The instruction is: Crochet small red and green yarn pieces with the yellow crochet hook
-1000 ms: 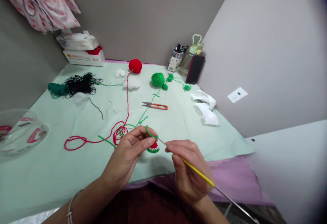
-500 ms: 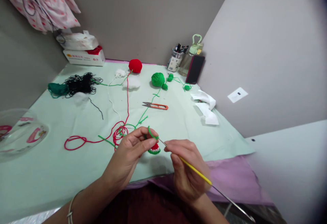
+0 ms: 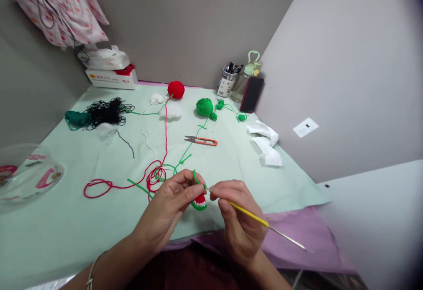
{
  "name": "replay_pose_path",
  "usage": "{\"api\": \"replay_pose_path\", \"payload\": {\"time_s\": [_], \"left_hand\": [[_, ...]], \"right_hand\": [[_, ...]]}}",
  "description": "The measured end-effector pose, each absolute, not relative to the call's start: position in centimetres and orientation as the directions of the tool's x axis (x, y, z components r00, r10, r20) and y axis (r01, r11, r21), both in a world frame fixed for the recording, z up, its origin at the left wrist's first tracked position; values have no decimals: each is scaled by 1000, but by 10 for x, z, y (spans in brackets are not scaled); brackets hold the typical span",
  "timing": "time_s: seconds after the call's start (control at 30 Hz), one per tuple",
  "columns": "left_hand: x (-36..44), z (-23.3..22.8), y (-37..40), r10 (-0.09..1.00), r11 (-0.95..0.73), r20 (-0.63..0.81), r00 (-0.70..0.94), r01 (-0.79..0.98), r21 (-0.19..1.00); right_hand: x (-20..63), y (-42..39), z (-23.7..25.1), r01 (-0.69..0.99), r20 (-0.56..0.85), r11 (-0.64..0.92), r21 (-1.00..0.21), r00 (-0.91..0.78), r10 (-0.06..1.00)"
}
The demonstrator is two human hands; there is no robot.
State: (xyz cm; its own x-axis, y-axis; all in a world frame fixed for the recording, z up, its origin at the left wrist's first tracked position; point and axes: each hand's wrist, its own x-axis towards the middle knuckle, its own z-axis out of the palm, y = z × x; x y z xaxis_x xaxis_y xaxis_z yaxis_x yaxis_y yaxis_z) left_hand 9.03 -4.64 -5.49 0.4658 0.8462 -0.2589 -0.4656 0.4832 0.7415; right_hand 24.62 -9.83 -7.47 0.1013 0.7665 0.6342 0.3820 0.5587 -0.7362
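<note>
Underneath, mint cloth [image 3: 99, 232], grey walls [image 3: 198, 21].

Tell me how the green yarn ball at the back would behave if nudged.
The green yarn ball looks round and soft, so it would likely roll easily. Its strand trails toward the hands, so it would probably unwind and drag.
</note>
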Motion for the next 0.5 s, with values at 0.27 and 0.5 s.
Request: {"api": "replay_pose_path", "payload": {"time_s": [0.27, 0.5], "left_hand": [[65, -38, -24, 895, 438, -328, 303, -456, 775], [40, -19, 5, 923, 370, -373, 98, -494, 786]], "right_hand": [[280, -43, -47, 491, 568, 537, -686, -101, 817], [388, 114, -39, 740, 449, 76, -668, 319, 835]]}}
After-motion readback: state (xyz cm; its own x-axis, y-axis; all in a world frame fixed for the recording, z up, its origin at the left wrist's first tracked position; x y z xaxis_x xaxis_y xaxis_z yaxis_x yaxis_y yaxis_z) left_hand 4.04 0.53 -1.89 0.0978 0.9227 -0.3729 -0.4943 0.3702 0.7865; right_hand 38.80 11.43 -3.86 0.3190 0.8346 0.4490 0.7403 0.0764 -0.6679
